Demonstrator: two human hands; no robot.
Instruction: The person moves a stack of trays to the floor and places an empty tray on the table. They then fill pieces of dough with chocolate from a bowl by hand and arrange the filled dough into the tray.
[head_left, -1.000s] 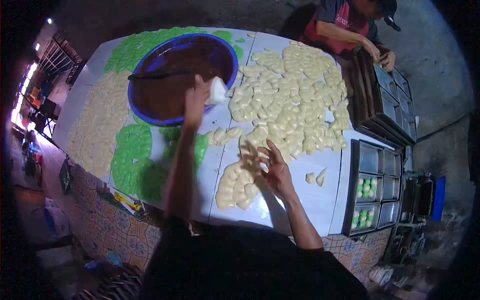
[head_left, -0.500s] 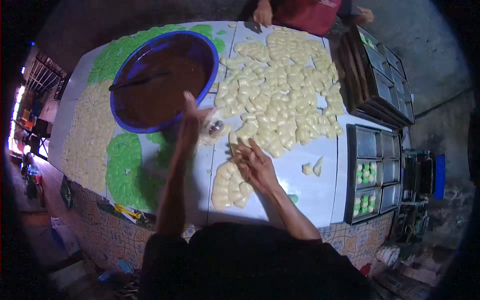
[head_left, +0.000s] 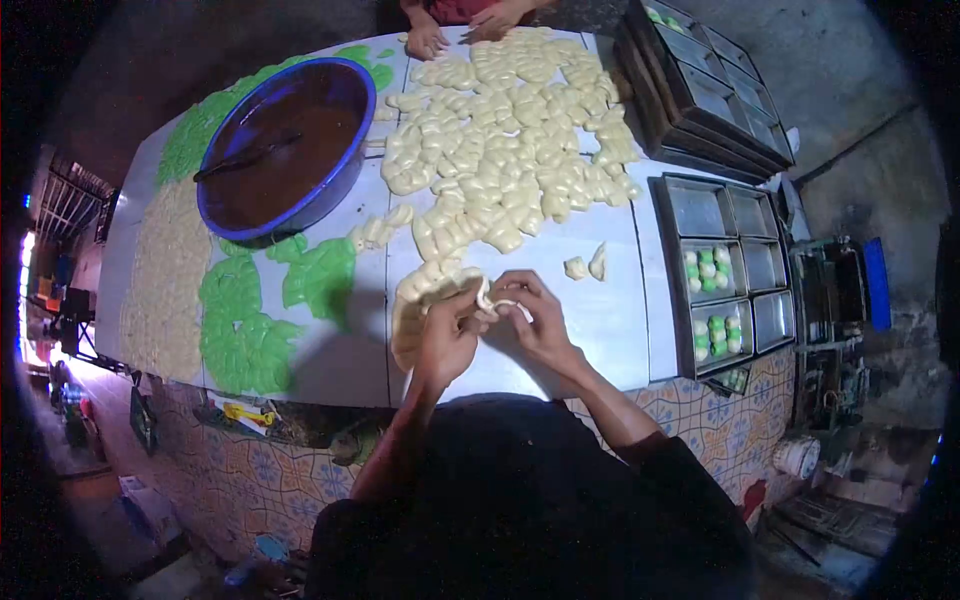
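A small piece of cream-coloured dough (head_left: 485,299) is pinched between my two hands just above the near part of the table. My left hand (head_left: 450,338) has its fingers closed on the dough's left side. From the other side my right hand (head_left: 540,322) grips it with bent fingers and thumb. Right behind and to the left of my hands lies a row of pale dough pieces (head_left: 408,310), partly covered by the left hand. A large spread of cream dough pieces (head_left: 500,150) covers the table beyond.
A blue basin (head_left: 362,165) of brown filling with a dark stick stands left. Green dough (head_left: 250,350) lies below it. Divided metal trays (head_left: 700,212), some holding green and white dough balls, stand right; more trays (head_left: 690,90) are stacked behind. Another person's hands (head_left: 428,42) are at the far edge.
My left hand has come from beside the basin to meet my right hand, and both now hold the dough. The view has shifted. The other person's hands have come together at the table's edge.
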